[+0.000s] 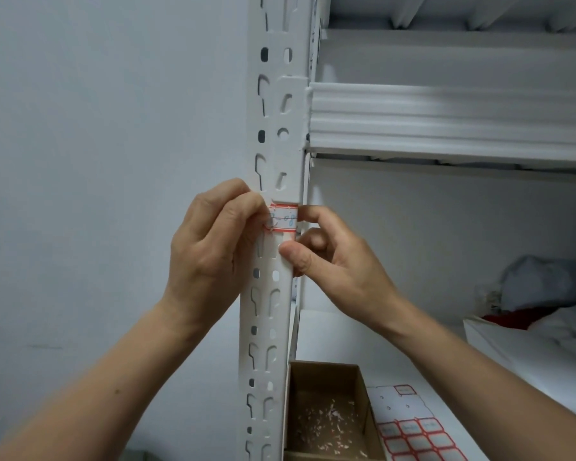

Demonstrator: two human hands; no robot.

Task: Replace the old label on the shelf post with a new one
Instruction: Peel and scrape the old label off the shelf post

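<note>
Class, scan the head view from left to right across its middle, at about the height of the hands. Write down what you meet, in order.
left hand → label stuck on the shelf post → right hand → crumpled white bag on the shelf

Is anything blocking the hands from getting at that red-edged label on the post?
Nothing visible does. The left hand pinches the crumpled left end of the label, and the right hand holds the post right beside and below it.
</note>
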